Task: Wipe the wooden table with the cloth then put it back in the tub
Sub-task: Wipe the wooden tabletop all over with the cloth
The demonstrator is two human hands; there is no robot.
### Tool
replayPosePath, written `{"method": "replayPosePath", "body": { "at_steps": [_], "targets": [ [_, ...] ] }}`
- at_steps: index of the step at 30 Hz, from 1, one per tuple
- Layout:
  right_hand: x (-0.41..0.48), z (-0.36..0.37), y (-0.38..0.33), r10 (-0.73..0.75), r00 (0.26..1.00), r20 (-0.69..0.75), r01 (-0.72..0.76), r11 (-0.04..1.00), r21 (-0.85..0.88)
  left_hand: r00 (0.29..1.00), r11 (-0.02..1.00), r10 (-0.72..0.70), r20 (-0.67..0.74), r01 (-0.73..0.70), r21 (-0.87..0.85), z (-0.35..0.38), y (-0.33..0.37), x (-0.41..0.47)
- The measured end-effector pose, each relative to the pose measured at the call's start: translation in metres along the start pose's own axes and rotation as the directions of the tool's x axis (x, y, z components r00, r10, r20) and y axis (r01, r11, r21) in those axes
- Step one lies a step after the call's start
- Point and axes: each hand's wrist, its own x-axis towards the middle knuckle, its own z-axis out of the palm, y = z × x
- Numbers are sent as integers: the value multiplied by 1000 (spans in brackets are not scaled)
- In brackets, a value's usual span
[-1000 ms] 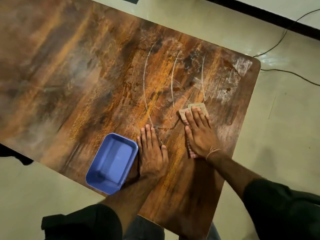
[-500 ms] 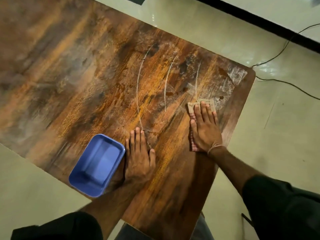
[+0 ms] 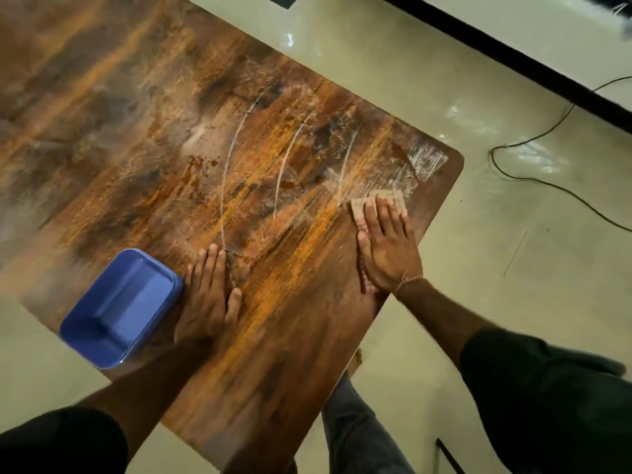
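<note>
**Two flat hands on a wooden table, cloth under the right**

- Right hand (image 3: 390, 248): palm down, fingers straight and close together, pressing flat on the cloth. Nothing is curled round or pinched. A thin thread (image 3: 408, 280) circles the wrist.
- Cloth (image 3: 374, 200): small, beige and folded flat. It lies on the tabletop near the far right corner, just inside the right edge. Its far end shows beyond the fingertips, and the rest is hidden under the hand.
- Left hand (image 3: 208, 295): palm down on bare wood, fingers straight and together, thumb slightly out. It holds nothing. Its little-finger side is just beside the tub; whether the two touch cannot be told.
- Tub (image 3: 113, 313): blue, rectangular, with rounded corners. It sits on the near left corner of the table, well apart from the cloth.
- Wooden table (image 3: 171, 148): brown and orange grain, worn. Three pale curved streaks (image 3: 284, 165) run across it between the hands and the far edge.
- Sleeves: dark, one on each upper arm, left (image 3: 61, 443) and right (image 3: 547, 388). Both forearms are bare.
- Floor (image 3: 513, 268): pale and glossy, with a black cable (image 3: 547, 138) lying on it right of the table.
</note>
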Motion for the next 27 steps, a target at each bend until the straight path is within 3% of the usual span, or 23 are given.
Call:
{"method": "replayPosePath", "body": {
  "at_steps": [5, 8, 12, 18, 24, 27],
  "targets": [
    [-20, 7, -33, 68, 997, -44, -66, 996, 56, 998, 997, -50, -32, 52, 57, 3, 7, -1],
    [-55, 22, -65, -147, 989, 26, 146, 989, 36, 984, 985, -162, -71, 166, 54, 11, 26, 1],
    [-35, 19, -43, -334, 941, 58, 333, 943, 25, 956, 965, -252, -153, 261, 40, 23, 50, 7],
    [-8, 9, -47, -47, 999, 20, 46, 998, 31, 934, 949, -304, -189, 315, 27, 35, 73, 9],
    [-73, 18, -57, -335, 926, 173, 336, 942, 23, 968, 971, -223, -115, 231, 66, 40, 107, 7],
    [-43, 11, -37, -273, 953, 131, 274, 962, 10, 973, 974, -204, -107, 212, 75, 44, 116, 9]
  ]
}}
